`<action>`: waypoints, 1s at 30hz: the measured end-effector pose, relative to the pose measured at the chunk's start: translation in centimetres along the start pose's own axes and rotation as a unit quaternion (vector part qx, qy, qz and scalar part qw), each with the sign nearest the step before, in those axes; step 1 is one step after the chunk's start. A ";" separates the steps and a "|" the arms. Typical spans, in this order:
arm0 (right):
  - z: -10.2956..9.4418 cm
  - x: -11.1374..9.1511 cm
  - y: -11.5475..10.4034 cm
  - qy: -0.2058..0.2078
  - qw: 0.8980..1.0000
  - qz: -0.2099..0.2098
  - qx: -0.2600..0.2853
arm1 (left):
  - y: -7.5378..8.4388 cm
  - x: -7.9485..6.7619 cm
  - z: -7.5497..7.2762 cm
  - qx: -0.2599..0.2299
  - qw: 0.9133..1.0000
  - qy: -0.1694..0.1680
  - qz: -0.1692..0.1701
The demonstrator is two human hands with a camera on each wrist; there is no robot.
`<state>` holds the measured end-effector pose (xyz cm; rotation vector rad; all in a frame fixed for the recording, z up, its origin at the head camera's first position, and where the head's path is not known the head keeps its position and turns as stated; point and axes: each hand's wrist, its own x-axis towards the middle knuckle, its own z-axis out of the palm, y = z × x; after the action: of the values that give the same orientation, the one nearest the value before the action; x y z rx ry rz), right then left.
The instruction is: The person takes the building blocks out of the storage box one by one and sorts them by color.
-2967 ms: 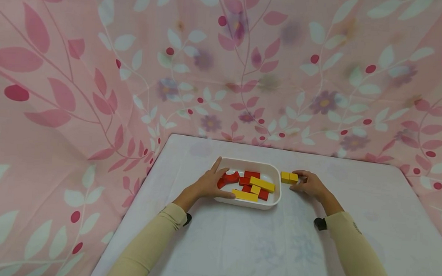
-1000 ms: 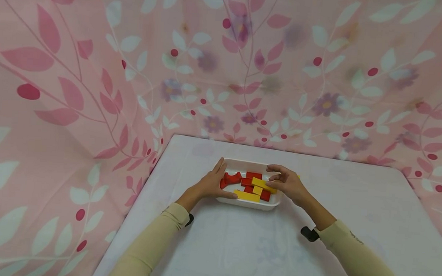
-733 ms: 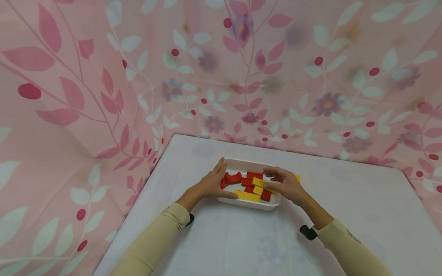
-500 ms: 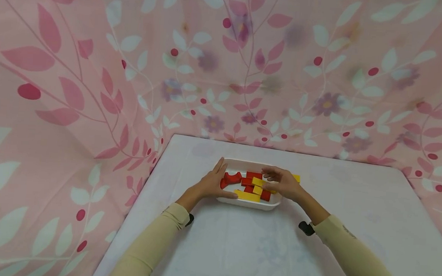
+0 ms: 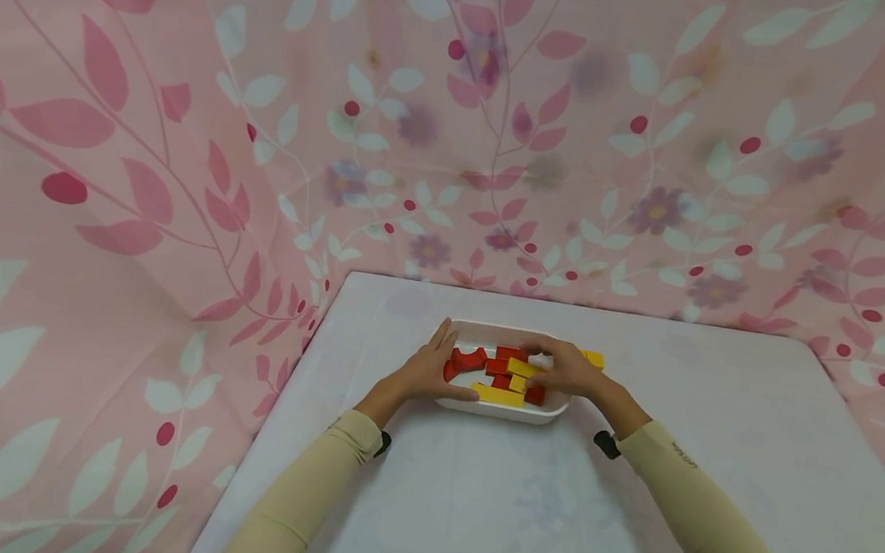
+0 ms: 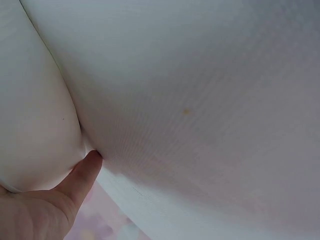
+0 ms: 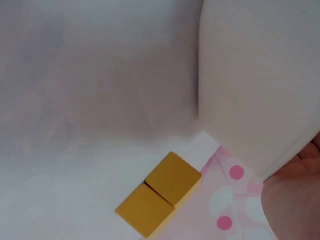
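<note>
In the head view a white plastic tray holds several red and yellow toy blocks. My left hand grips its left end, thumb over the near rim and fingers spread toward the far corner. The left wrist view shows one finger against the tray's outer wall. My right hand reaches over the right end, fingers loosely bent and apart above the blocks. Its thumb is at a long yellow block, partly hidden by the hand. Beside it lie a small yellow block and a red block.
Two yellow cubes stand side by side on the white cloth, just outside the tray's right end. A red arch block and a yellow bar lie inside the tray. Floral pink fabric hangs behind the table.
My right hand has left the two yellow cubes and moved left over the tray, then lower among the blocks. The left hand keeps its place on the tray.
</note>
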<state>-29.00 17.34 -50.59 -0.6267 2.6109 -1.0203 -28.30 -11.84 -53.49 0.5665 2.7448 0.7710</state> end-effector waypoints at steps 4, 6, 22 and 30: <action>-0.3 -0.2 0.3 -0.025 0.999 -0.003 -0.020 | 0.2 0.1 0.2 0.004 1.000 0.000 -0.001; -0.2 -0.2 0.4 -0.030 0.999 -0.005 -0.039 | 0.2 0.2 0.2 0.003 1.000 -0.001 0.000; 1.5 0.6 0.8 -0.008 0.985 0.015 -0.170 | 0.3 -0.2 0.0 -0.014 1.000 -0.011 0.002; 1.6 0.5 0.6 0.023 0.987 -0.004 -0.158 | 0.5 -0.3 -0.3 -0.004 1.000 -0.008 -0.003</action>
<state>-28.96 16.56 -52.19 -0.6910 2.8396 -0.6317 -27.97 -11.75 -52.90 0.5612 2.7252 0.7735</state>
